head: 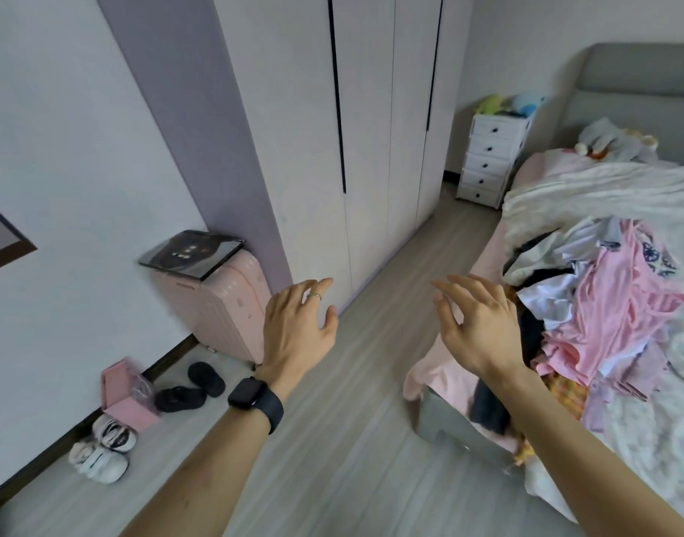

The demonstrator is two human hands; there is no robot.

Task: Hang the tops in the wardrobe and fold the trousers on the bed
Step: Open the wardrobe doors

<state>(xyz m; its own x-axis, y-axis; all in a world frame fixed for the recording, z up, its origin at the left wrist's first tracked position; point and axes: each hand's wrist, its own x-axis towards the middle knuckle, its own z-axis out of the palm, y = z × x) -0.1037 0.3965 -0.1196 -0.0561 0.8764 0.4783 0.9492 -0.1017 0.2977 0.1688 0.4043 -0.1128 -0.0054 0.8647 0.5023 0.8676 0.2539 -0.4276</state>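
Note:
A tall white wardrobe (pixel 371 129) with dark vertical handles stands ahead, its doors closed. On the right is the bed (pixel 588 188), and on it lies a heap of clothes (pixel 603 304) in pink, white, black and lilac. My left hand (pixel 297 327), with a ring and a dark watch on the wrist, is held out over the floor with relaxed fingers and holds nothing. My right hand (pixel 476 323) is stretched forward just left of the clothes heap, fingers spread and loosely bent, holding nothing.
A pink suitcase (pixel 220 308) with a dark flat board on top stands left of the wardrobe. Black slippers (pixel 189 385), white shoes (pixel 100 447) and a pink box (pixel 123 393) lie along the left wall. A white drawer unit (pixel 491 160) stands beside the bed's head.

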